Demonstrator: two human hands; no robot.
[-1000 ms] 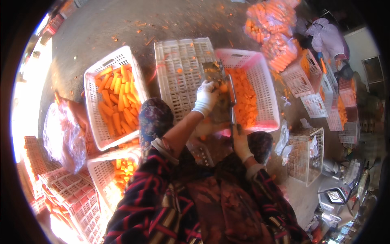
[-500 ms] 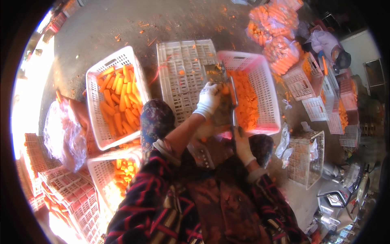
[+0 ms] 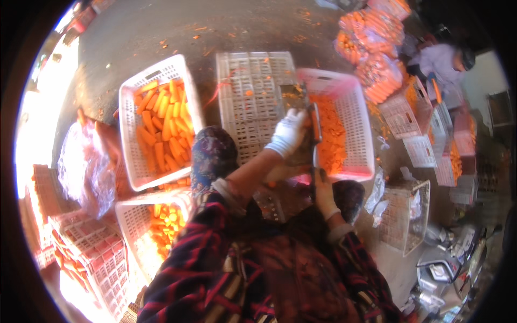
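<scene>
My left hand [image 3: 286, 134], in a white glove, is closed over a carrot [image 3: 307, 121] on a dark, wet cutting board [image 3: 293, 98]; its fingers cover most of that carrot. My right hand [image 3: 324, 197], gloved too, grips the dark handle of a knife [image 3: 316, 125]. The blade points away from me along the board's right edge, close beside my left fingertips. Right of the blade, a white and pink crate [image 3: 360, 121] holds many cut orange carrot pieces [image 3: 331, 134]. An upturned white crate [image 3: 242, 102] lies on the board's left.
At left stands a white crate [image 3: 126, 116] of whole carrots, with another crate [image 3: 127, 226] of carrot pieces nearer me. Bagged carrots [image 3: 377, 59] are piled at far right. Another person [image 3: 439, 63] bends by stacked crates [image 3: 401, 116]. A motorcycle [image 3: 444, 266] stands at lower right.
The scene has shifted slightly rightward in view. The knife blade sits more upright along the board's edge, and my left hand stays beside it. The other person's position has changed a little.
</scene>
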